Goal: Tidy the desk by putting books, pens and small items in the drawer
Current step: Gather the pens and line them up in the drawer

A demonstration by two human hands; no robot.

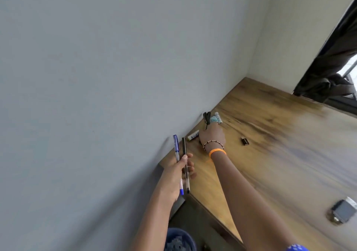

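My left hand [178, 170] grips two pens upright: a blue-capped pen [176, 144] and a black-capped pen [184, 145]. It hovers over the desk's near left corner. My right hand [212, 136] reaches across the wooden desk [270, 134] to a small pile by the wall: a black clip-like item [207, 117], a teal item [214, 119] and a white tube [218, 117]. Its fingers are hidden behind the hand, so its hold cannot be seen. A white marker [193, 135] lies just left of that hand. A small dark block [245, 141] lies to its right.
A grey wall runs along the desk's left side. A small grey and white object [342, 212] sits at the desk's right edge. A blue bin [178, 239] stands on the floor below the desk. Dark cloth [332, 73] hangs at the far right.
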